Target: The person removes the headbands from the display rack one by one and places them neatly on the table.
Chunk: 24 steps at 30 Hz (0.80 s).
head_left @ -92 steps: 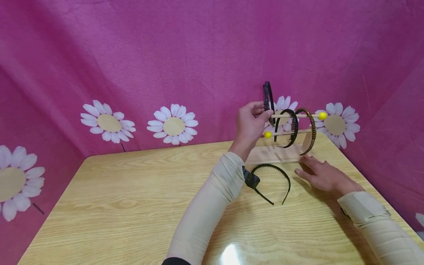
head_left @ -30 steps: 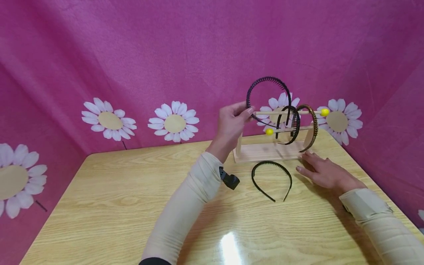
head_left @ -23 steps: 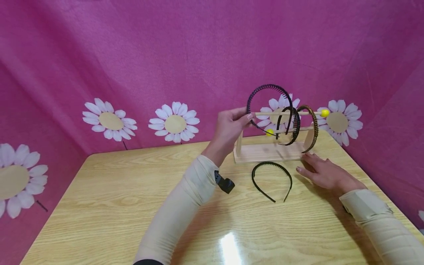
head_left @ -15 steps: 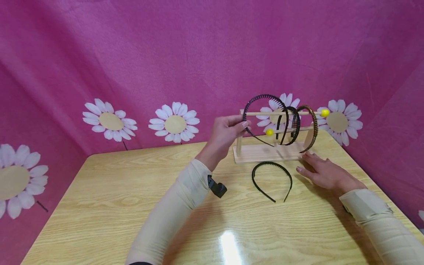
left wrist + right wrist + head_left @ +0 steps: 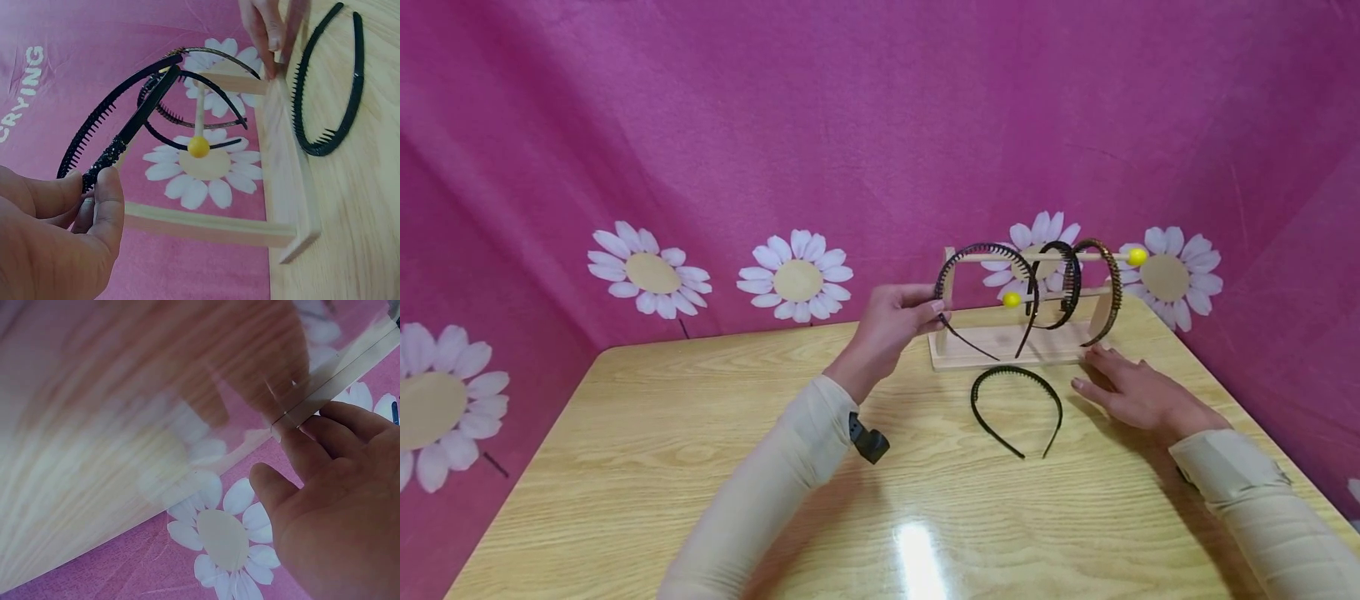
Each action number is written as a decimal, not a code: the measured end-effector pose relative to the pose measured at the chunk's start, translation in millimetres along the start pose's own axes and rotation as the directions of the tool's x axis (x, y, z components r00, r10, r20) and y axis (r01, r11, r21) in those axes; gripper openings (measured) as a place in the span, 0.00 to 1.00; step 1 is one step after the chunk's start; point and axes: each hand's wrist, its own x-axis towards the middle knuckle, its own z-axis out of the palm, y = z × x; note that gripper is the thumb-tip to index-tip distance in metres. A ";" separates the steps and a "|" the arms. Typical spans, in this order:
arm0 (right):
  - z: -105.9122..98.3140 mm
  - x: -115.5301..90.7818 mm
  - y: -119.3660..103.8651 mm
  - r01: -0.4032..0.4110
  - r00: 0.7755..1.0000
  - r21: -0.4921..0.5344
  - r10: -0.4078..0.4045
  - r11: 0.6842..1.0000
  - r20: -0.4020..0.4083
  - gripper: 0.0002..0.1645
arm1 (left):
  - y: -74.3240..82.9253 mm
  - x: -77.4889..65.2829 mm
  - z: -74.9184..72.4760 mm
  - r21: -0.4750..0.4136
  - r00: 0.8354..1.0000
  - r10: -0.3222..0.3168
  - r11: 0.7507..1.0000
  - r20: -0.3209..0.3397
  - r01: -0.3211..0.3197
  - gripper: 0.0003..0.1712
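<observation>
Headbands: I count four; the held headband (image 5: 134, 127), a black headband (image 5: 1072, 292) and brown headband (image 5: 1115, 296) on one rack (image 5: 985, 346), a loose headband (image 5: 1015, 370) near on the worktop (image 5: 700, 450).
Held headband: black, toothed, at the rack's left.
Left hand (image 5: 889, 327): fingers pinch it.
Right hand (image 5: 1138, 396): fingers extended, touching the rack's right end.
Left wrist view: shows me glitter, indistinct from the head.

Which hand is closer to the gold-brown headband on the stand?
Right. The right hand is at the stand's base, just below the low end of the gold-brown headband. The left hand is farther away, near the stand's other end, holding a black headband.
</observation>
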 end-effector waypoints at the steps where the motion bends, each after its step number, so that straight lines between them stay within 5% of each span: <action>1: -0.1 0.1 0.3 0.001 1.000 -0.003 -0.001 1.000 0.001 0.47 | -1.2 -0.2 -1.6 0.002 1.000 -0.001 1.000 0.003 0.001 0.18; 24: -1.1 -1.2 0.5 0.001 1.000 0.002 -0.001 1.000 0.003 0.48 | -28.0 -12.2 -36.1 0.024 0.997 -0.077 0.997 -0.013 0.078 0.15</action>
